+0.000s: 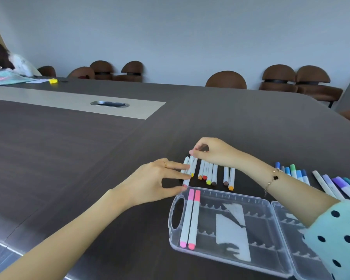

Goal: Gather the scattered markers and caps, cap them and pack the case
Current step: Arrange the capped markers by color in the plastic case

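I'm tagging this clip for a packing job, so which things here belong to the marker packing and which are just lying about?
Belong to the job:
clear case
two pink markers in it
warm-coloured markers
blue and purple markers
left hand
right hand

Just lying about:
papers
yellow object
chairs

The far ends of the leftmost markers point(190, 168) are covered by the right hand point(212, 151). The case point(230, 257) is partly hidden by the right forearm, and its lid is cut off at the lower edge. The purple markers point(339, 185) are cropped by the right edge. Print on the barrels is too small to read.
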`<action>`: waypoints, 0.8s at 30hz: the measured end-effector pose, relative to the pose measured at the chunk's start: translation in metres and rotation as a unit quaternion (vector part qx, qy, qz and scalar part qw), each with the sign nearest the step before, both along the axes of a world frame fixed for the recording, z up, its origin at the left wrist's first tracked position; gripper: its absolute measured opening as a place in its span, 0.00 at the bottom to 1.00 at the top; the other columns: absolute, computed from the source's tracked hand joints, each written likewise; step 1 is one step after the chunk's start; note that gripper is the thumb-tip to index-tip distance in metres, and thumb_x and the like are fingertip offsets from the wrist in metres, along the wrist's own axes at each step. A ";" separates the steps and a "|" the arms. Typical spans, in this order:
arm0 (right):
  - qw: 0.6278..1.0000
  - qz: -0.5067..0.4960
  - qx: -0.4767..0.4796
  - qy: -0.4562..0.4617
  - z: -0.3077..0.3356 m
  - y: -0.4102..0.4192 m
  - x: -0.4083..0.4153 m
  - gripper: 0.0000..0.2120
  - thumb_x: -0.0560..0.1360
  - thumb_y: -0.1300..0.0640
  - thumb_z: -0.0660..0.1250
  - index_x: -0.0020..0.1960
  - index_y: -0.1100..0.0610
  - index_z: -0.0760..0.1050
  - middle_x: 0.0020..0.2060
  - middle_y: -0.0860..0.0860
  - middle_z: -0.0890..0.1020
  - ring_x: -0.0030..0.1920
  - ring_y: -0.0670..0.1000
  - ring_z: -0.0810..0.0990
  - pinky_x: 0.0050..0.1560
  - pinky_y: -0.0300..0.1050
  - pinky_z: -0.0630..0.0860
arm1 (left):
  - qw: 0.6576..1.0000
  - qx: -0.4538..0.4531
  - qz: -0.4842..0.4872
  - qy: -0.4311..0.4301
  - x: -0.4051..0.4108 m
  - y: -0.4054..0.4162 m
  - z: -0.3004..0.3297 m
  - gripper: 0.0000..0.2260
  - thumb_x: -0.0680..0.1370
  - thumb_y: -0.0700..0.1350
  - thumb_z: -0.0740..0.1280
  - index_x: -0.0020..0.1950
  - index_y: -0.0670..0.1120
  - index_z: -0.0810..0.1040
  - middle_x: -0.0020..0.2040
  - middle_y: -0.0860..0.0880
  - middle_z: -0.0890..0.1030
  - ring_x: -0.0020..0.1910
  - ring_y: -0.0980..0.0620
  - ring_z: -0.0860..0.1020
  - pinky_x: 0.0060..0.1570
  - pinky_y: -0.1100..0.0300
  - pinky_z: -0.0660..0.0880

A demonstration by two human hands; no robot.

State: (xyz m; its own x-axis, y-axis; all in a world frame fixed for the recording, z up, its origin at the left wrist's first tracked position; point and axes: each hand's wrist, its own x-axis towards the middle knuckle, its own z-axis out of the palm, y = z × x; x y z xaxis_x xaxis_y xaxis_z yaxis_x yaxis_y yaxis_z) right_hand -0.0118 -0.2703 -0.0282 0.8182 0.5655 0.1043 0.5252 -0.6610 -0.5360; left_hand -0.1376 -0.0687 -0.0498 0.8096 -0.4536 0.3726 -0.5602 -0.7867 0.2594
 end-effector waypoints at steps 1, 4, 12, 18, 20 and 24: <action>1.000 -0.001 -0.010 0.000 0.000 -0.005 -0.009 0.14 0.76 0.42 0.64 0.51 0.52 0.77 0.48 0.43 0.78 0.51 0.45 0.76 0.56 0.46 0.73 | 1.000 -0.007 -0.004 -0.006 -0.007 -0.005 0.001 0.14 0.74 0.58 0.67 0.58 0.60 0.80 0.63 0.66 0.75 0.49 0.68 0.71 0.43 0.77 0.66; 0.999 -0.010 -0.038 0.008 -0.004 -0.017 -0.032 0.16 0.75 0.41 0.64 0.52 0.53 0.77 0.46 0.41 0.78 0.53 0.46 0.77 0.59 0.48 0.72 | 0.999 0.000 -0.032 -0.015 -0.026 -0.020 -0.001 0.14 0.73 0.59 0.67 0.56 0.59 0.82 0.60 0.65 0.78 0.49 0.71 0.71 0.49 0.73 0.72; 0.999 0.001 -0.043 0.023 -0.037 -0.027 -0.078 0.17 0.76 0.42 0.63 0.50 0.56 0.77 0.44 0.50 0.81 0.45 0.49 0.79 0.52 0.52 0.77 | 0.996 0.034 -0.087 -0.006 -0.053 -0.031 -0.018 0.13 0.72 0.60 0.69 0.53 0.58 0.83 0.55 0.66 0.80 0.47 0.80 0.66 0.48 0.76 0.70; 0.999 0.014 -0.038 -0.019 -0.038 -0.030 -0.086 0.15 0.76 0.44 0.64 0.49 0.57 0.78 0.44 0.48 0.79 0.46 0.47 0.77 0.51 0.48 0.76 | 0.995 0.005 -0.097 0.016 -0.060 -0.034 -0.021 0.15 0.71 0.60 0.70 0.52 0.56 0.84 0.54 0.64 0.81 0.47 0.77 0.69 0.48 0.79 0.67; 0.999 0.014 -0.041 -0.028 -0.039 -0.032 -0.086 0.16 0.76 0.44 0.64 0.50 0.57 0.79 0.44 0.46 0.78 0.45 0.42 0.74 0.52 0.45 0.74 | 0.995 -0.013 -0.099 0.022 -0.059 -0.036 -0.022 0.14 0.70 0.60 0.70 0.52 0.55 0.85 0.54 0.63 0.82 0.48 0.76 0.70 0.49 0.76 0.70; 0.999 0.012 -0.018 -0.027 -0.039 -0.036 -0.085 0.15 0.75 0.44 0.66 0.50 0.56 0.80 0.43 0.44 0.78 0.45 0.42 0.74 0.49 0.39 0.71 | 0.993 -0.040 -0.106 0.039 -0.057 -0.039 -0.023 0.15 0.70 0.59 0.71 0.51 0.52 0.85 0.54 0.60 0.82 0.52 0.73 0.74 0.55 0.69 0.73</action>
State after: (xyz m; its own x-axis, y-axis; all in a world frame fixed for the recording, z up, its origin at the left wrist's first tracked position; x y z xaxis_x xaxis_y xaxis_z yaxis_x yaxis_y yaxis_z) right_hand -0.0967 -0.3067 -0.0672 0.7981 0.5889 0.1275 0.5685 -0.6659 -0.4831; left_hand -0.1947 -0.1081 -0.0729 0.7262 -0.5892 0.3544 -0.6875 -0.6281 0.3645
